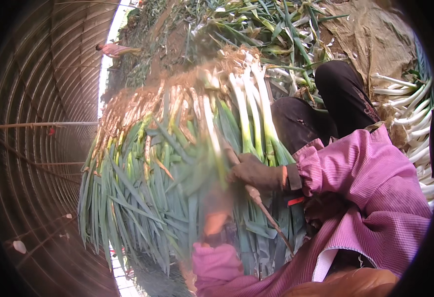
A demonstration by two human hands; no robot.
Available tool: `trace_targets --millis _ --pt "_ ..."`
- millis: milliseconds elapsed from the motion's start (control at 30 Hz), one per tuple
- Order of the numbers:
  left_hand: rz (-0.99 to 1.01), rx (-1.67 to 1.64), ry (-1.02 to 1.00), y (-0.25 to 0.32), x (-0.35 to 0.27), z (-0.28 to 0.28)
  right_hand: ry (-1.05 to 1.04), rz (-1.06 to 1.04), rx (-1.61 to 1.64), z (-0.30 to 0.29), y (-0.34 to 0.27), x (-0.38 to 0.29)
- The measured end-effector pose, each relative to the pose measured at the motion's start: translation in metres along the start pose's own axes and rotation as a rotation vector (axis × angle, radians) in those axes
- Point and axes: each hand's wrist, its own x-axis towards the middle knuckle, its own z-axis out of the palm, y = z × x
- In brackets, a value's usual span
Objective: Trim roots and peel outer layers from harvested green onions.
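Note:
My left hand (218,202), gloved and blurred by motion, is closed on the green part of a leek (211,126) whose pale shank points up the picture. To its right, my right hand (257,172) in a dark glove is closed around a wooden stick (267,213) that slants down to the right. Several white-shanked leeks (256,107) lie beside the right hand, roots towards the top. Left of both hands spreads a wide heap of leeks (142,148) with brown, soil-covered shanks and long green leaves. The fingers of the left hand are partly hidden by blur.
Loose leaves and peelings (272,26) cover the ground at the top. A brown cloth sheet (373,41) lies at upper right, above a pile of white leeks (419,122). My dark-trousered knees (339,89) are bent nearby. A distant person (114,50) is at upper left, beside the ribbed tunnel wall (49,89).

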Motion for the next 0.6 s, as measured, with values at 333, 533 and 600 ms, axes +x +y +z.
trace_targets --millis 333,533,600 --pt "0.036 -0.111 0.004 -0.016 -0.007 0.009 0.115 -0.719 -0.696 -0.004 0.034 0.084" --pt "-0.085 -0.073 -0.163 0.002 -0.007 -0.008 0.121 -0.594 -0.865 -0.020 0.047 0.123" --pt "-0.068 -0.119 -0.161 -0.004 -0.005 -0.005 0.107 -0.574 -0.950 -0.027 0.043 0.129"
